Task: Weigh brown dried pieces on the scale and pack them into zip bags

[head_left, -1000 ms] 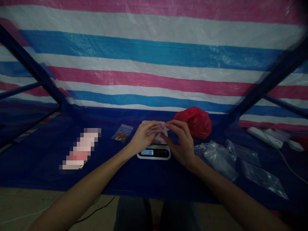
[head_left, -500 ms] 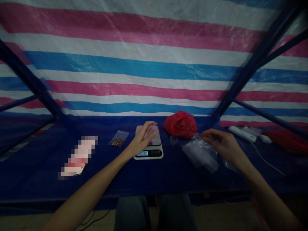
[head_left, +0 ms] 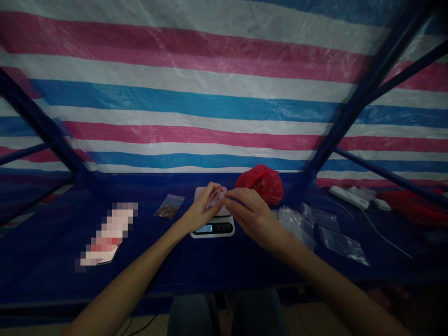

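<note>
Above the kitchen scale [head_left: 214,228], my left hand [head_left: 201,209] is closed around a small clear plastic bag [head_left: 213,199], whose mouth looks partly spread. Pinched fingertips of my right hand [head_left: 252,212] meet the bag's right edge. The scale's display reads about zero, and both hands cover much of its plate. To the left lies a zip bag [head_left: 170,206] with small brown pieces inside. Behind my right hand sits a red plastic bag [head_left: 264,183], its top gathered open. Clear empty bags [head_left: 297,224] lie by my right forearm, which partly hides them.
A blurred-out pink flat object [head_left: 108,233] lies on the blue table [head_left: 157,275] at left. At right are a white power strip [head_left: 348,198] with a cable and more red plastic [head_left: 413,207]. Blue frame bars [head_left: 350,126] and a striped sheet [head_left: 196,107] enclose the back.
My right hand has left the pile of clear bags and moved left to the bag in my left hand. The left hand stays over the scale. The view has shifted slightly.
</note>
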{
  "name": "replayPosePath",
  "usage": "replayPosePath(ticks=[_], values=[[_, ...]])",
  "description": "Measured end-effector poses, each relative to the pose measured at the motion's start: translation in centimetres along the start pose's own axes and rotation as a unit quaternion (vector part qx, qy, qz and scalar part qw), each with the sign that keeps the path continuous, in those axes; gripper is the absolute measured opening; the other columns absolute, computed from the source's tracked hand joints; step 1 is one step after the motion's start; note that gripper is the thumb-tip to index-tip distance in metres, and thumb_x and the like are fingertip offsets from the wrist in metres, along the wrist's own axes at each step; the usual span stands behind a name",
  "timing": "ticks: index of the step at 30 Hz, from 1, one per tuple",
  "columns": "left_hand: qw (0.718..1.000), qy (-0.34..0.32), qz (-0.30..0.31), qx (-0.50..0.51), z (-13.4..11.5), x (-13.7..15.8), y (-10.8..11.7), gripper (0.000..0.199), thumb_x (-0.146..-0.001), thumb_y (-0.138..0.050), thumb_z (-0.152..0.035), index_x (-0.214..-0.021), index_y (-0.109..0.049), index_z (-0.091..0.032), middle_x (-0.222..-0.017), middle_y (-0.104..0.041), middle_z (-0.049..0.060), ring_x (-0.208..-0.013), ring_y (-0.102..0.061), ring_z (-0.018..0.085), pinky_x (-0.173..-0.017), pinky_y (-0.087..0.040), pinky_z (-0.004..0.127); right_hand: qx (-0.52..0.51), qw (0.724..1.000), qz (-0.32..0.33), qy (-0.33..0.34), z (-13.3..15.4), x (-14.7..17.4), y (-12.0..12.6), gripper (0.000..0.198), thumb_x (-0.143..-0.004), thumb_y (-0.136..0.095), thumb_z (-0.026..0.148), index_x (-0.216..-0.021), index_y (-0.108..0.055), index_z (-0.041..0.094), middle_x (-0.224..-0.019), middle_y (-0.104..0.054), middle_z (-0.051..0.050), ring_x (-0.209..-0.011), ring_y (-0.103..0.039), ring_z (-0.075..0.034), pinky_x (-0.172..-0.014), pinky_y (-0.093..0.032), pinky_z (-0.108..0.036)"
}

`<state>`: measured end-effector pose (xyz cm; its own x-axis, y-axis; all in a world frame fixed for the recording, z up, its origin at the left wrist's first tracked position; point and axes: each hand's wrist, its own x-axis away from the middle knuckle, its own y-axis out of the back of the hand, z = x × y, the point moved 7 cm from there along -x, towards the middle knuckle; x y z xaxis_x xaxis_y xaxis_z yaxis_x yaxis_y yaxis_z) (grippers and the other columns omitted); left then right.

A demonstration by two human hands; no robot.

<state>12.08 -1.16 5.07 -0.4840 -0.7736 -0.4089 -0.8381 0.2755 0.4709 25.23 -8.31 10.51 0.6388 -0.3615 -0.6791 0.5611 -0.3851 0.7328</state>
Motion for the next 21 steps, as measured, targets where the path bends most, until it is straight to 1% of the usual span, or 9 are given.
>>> replayPosePath(ticks=[2,5,8,10,12,15,17,19,21], values=[[1.0,-0.009,-0.002,-0.005,0.1,-0.1,-0.1,0.027,-0.094,-0.054,-0.026,-0.12,-0.048,-0.021,-0.113,-0.058,0.004,-0.106,-0.055,0.019,-0.096,-0.044,0.033,-0.002,1.0,0.013,0.018,-0.5,-1.4,-1.7,0.019,-0.102,-0.053,0.014,-0.116,-0.065,0.015,-0.116,-0.068,-0.013,-0.109,-0.06,-0.024,-0.089,-0.051,-0.039],[0.999,-0.012,-0.012,-0.044,0.5,-0.2,-0.1,0.028,-0.086,-0.055,-0.014,-0.113,-0.051,-0.021,-0.109,-0.061,0.003,-0.1,-0.057,0.018,-0.092,-0.046,0.033,0.008,0.999,0.032,0.04,-1.6,-1.9,-3.7,0.012,-0.101,-0.055,0.015,-0.102,-0.066,0.014,-0.108,-0.07,-0.011,-0.101,-0.061,-0.023,-0.083,-0.051,-0.037],[0.988,-0.042,-0.02,-0.147,0.3,-0.3,0.3,0.023,-0.087,-0.054,-0.011,-0.108,-0.055,-0.02,-0.105,-0.063,0.004,-0.099,-0.057,0.02,-0.089,-0.047,0.035,0.033,0.996,-0.012,0.084,-1.6,-1.3,-3.9,0.015,-0.102,-0.052,0.014,-0.099,-0.067,0.013,-0.102,-0.073,-0.011,-0.098,-0.063,-0.022,-0.083,-0.053,-0.036],[0.969,-0.074,-0.017,-0.235,0.0,-0.2,0.6,0.021,-0.088,-0.053,-0.01,-0.106,-0.058,-0.019,-0.105,-0.064,0.006,-0.103,-0.055,0.023,-0.09,-0.047,0.038,0.047,0.992,-0.054,0.105,-1.0,-0.6,-3.5,0.016,-0.102,-0.052,0.012,-0.097,-0.068,0.013,-0.102,-0.075,-0.01,-0.098,-0.066,-0.021,-0.086,-0.054,-0.034],[0.945,-0.103,-0.011,-0.31,-0.1,-0.1,0.8,0.022,-0.087,-0.054,-0.008,-0.106,-0.061,-0.018,-0.106,-0.065,0.009,-0.107,-0.055,0.026,-0.09,-0.047,0.041,0.053,0.989,-0.078,0.113,-0.5,0.0,-3.3,0.017,-0.1,-0.053,0.009,-0.095,-0.068,0.013,-0.103,-0.076,-0.01,-0.099,-0.068,-0.02,-0.086,-0.055,-0.032],[0.916,-0.161,-0.011,-0.366,-0.3,0.2,0.9,0.024,-0.087,-0.056,-0.007,-0.109,-0.062,-0.016,-0.106,-0.068,0.01,-0.109,-0.056,0.028,-0.091,-0.048,0.043,0.043,0.991,-0.071,0.106,0.1,0.5,-3.7,0.019,-0.102,-0.049,0.01,-0.104,-0.068,0.012,-0.106,-0.077,-0.01,-0.104,-0.069,-0.02,-0.084,-0.057,-0.03],[0.907,-0.194,-0.017,-0.373,-0.5,0.5,0.8,0.028,-0.086,-0.056,-0.006,-0.112,-0.062,-0.016,-0.105,-0.069,0.011,-0.11,-0.058,0.028,-0.093,-0.05,0.043,0.028,0.995,-0.042,0.082,0.0,0.8,-4.5,0.021,-0.103,-0.048,0.013,-0.113,-0.066,0.011,-0.112,-0.076,-0.011,-0.108,-0.068,-0.021,-0.083,-0.058,-0.03],[0.903,-0.201,-0.019,-0.379,-0.5,0.6,0.6,0.035,-0.084,-0.055,-0.005,-0.117,-0.061,-0.015,-0.109,-0.069,0.012,-0.112,-0.058,0.028,-0.095,-0.051,0.045,0.02,0.999,-0.011,0.048,-0.4,1.0,-5.4,0.02,-0.103,-0.049,0.016,-0.114,-0.064,0.011,-0.116,-0.074,-0.012,-0.111,-0.067,-0.022,-0.083,-0.058,-0.031],[0.902,-0.186,-0.014,-0.39,-0.5,0.5,0.3,0.041,-0.081,-0.054,-0.004,-0.12,-0.061,-0.015,-0.114,-0.069,0.013,-0.116,-0.058,0.029,-0.099,-0.05,0.046,0.018,0.999,0.024,0.025,-0.6,1.3,-6.3,0.019,-0.102,-0.05,0.017,-0.112,-0.064,0.013,-0.119,-0.073,-0.012,-0.114,-0.066,-0.023,-0.085,-0.058,-0.032]])
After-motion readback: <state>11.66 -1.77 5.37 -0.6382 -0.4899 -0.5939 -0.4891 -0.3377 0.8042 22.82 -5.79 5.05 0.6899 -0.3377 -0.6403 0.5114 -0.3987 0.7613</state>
